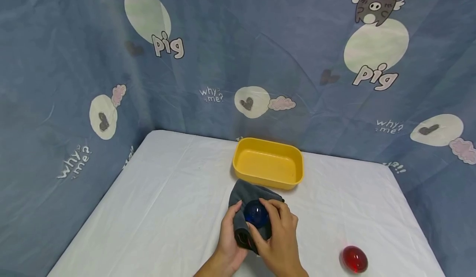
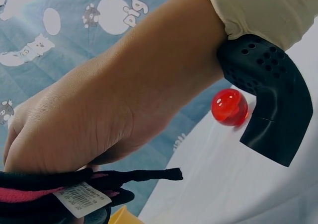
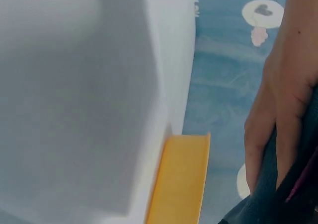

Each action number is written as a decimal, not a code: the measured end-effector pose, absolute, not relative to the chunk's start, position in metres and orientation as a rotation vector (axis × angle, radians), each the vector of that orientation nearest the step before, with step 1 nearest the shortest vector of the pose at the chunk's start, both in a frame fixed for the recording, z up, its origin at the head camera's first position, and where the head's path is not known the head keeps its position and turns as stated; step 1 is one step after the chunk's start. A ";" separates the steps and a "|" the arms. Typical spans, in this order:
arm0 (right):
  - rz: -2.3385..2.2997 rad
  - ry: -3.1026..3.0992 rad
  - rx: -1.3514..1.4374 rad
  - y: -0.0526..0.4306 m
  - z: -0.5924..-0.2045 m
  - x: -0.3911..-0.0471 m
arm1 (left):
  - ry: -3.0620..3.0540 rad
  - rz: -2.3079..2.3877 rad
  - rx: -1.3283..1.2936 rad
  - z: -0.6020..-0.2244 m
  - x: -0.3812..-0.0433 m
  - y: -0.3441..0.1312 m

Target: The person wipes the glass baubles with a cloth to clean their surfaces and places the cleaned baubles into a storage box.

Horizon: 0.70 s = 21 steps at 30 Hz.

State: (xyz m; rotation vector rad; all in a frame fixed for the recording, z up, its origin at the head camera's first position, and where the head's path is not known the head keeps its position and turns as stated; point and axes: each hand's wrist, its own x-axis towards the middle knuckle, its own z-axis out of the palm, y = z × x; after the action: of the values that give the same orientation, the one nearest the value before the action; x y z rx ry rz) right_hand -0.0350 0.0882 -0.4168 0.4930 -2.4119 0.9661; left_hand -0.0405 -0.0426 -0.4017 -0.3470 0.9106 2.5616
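A dark grey folded cloth (image 1: 243,191) is held up over the white table, cupped from the left side by my left hand (image 1: 227,237), its thumb lying along the cloth's edge. Against the cloth sits a shiny dark blue ball (image 1: 256,214). My right hand (image 1: 282,232) pinches this ball between thumb and fingers from the right. In the left wrist view the cloth shows black and pink edges and a white printed label (image 2: 82,199) under the hand. Fingers of the right hand (image 3: 285,100) reach down onto the cloth (image 3: 269,172) in the right wrist view.
Just beyond the cloth stands a yellow rectangular tub (image 1: 268,182), near the table's back edge. A clear red ball (image 1: 355,259) lies on the white table cover (image 1: 167,211) at the right front. Blue printed fabric (image 1: 208,62) hangs behind and at the sides.
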 end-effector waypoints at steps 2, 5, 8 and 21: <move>0.957 -2.420 0.490 0.089 -0.416 -0.036 | 0.903 2.555 -0.347 -0.401 -0.041 -0.042; 0.993 -2.431 0.486 0.090 -0.417 -0.037 | 0.900 2.544 -0.345 -0.402 -0.040 -0.042; 1.074 -2.433 0.480 0.092 -0.418 -0.037 | 0.897 2.539 -0.338 -0.402 -0.039 -0.042; 0.985 -2.462 0.444 0.087 -0.416 -0.034 | 0.901 2.558 -0.333 -0.404 -0.042 -0.041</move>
State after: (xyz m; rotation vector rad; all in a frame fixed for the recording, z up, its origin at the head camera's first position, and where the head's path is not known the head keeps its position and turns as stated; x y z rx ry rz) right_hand -0.0336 0.0868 -0.4162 0.4436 -2.4619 0.9849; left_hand -0.0416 -0.0411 -0.4041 -0.3325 0.9010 2.5578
